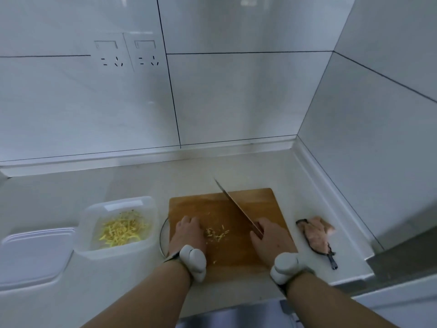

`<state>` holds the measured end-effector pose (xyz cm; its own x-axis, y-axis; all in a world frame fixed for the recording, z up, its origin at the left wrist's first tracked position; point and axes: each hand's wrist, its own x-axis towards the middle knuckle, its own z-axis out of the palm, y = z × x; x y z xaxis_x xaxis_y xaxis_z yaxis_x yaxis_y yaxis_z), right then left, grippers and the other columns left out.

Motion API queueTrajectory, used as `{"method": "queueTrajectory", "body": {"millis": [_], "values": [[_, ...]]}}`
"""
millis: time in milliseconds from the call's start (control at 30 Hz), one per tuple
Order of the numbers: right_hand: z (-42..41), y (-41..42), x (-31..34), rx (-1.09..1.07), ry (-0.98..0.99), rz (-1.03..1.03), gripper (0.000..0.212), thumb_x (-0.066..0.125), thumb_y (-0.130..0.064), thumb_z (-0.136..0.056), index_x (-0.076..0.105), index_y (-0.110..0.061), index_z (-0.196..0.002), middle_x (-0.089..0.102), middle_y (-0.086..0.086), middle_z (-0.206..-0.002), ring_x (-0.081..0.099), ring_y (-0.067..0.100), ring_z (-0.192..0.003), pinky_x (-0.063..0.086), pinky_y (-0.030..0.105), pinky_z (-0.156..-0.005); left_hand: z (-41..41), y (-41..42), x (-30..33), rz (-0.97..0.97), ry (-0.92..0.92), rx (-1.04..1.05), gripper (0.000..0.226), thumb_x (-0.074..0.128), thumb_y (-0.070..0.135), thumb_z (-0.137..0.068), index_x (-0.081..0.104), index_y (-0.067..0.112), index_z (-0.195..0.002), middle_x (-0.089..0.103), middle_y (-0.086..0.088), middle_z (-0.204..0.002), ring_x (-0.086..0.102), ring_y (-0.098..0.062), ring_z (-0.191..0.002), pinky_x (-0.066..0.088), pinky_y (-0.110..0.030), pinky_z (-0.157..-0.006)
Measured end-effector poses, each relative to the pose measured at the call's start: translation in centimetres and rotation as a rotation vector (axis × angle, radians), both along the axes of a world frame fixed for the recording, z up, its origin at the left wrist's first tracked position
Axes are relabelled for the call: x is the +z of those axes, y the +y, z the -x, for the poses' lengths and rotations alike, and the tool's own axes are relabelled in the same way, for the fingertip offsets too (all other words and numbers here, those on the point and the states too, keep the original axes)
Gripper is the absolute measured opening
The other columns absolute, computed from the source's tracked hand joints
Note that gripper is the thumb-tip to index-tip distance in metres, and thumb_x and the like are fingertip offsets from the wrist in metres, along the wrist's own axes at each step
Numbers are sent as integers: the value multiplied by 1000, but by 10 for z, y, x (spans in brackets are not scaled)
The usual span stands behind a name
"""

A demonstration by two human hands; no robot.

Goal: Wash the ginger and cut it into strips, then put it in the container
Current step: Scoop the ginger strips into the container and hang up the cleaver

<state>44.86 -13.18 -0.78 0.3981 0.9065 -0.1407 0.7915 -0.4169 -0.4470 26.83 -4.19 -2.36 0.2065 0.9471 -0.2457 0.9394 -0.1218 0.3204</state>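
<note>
A wooden cutting board [255, 202] lies on the counter in front of me. A small heap of ginger strips [216, 233] sits on its middle. My left hand [186, 233] rests on the board just left of the heap, fingers curled at its edge. My right hand [269, 237] grips the handle of a cleaver [236, 207], whose blade slants up and away to the left above the board. A clear plastic container [151, 209] stands left of the board, holding a pile of yellow ginger strips [123, 229].
The container's lid [35, 254] lies at the far left. A pinkish cloth and a dark peeler [316, 237] lie right of the board. A round glass rim [162, 233] shows under the board's left edge. Tiled walls close the back and right; the counter edge is near me.
</note>
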Motion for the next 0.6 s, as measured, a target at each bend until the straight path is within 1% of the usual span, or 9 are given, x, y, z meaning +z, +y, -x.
{"method": "queueTrajectory", "body": {"millis": [133,200,267,333,400,467,533,600], "values": [[24,-9,1,166,29,9,16,53,-33,-96,60,-27,-109,64,-7,-95,59,11,-82,50,23,-75,3,11,1,19,82,78,27,47,16,-95,49,16,-122,46,-7,-128,44,-24,-120,40,-34,-97],[33,-14,0,241,75,12,16,55,-31,-95,62,-29,-110,66,-8,-95,61,10,-83,54,25,-78,7,14,2,53,111,124,30,51,19,-94,50,11,-123,50,-10,-128,50,-26,-118,42,-34,-95],[36,-16,2,294,105,28,17,56,-31,-94,62,-31,-110,68,-10,-95,63,9,-81,56,26,-78,10,17,-4,77,75,136,35,53,21,-93,52,5,-124,56,-14,-124,56,-29,-112,45,-35,-90],[34,-18,4,286,124,20,16,56,-31,-94,64,-31,-109,68,-10,-92,62,8,-78,55,24,-75,12,19,-3,99,85,172,38,52,22,-93,50,3,-126,56,-15,-125,56,-29,-113,45,-34,-91],[31,-21,5,213,145,-32,11,58,-32,-94,64,-30,-103,67,-8,-85,61,9,-73,54,22,-70,10,24,0,125,128,155,35,47,22,-95,49,6,-126,51,-13,-129,51,-27,-118,44,-34,-97],[27,-23,7,69,201,-74,7,61,-33,-93,62,-27,-96,64,-4,-78,60,13,-67,48,18,-62,7,25,4,116,105,95,31,45,20,-95,47,12,-125,45,-11,-132,44,-27,-122,40,-35,-100],[21,-26,6,-94,297,-70,8,63,-33,-91,60,-25,-90,61,-2,-73,58,15,-61,46,21,-56,4,23,1,82,51,-12,38,43,19,-96,42,17,-134,37,-9,-140,36,-28,-128,36,-37,-103],[15,-35,2,-229,451,-42,16,65,-33,-91,59,-20,-87,58,3,-66,55,15,-52,48,25,-50,2,18,-3,75,30,-107,46,41,19,-98,34,20,-143,27,-5,-150,25,-27,-137,33,-38,-106]]}}
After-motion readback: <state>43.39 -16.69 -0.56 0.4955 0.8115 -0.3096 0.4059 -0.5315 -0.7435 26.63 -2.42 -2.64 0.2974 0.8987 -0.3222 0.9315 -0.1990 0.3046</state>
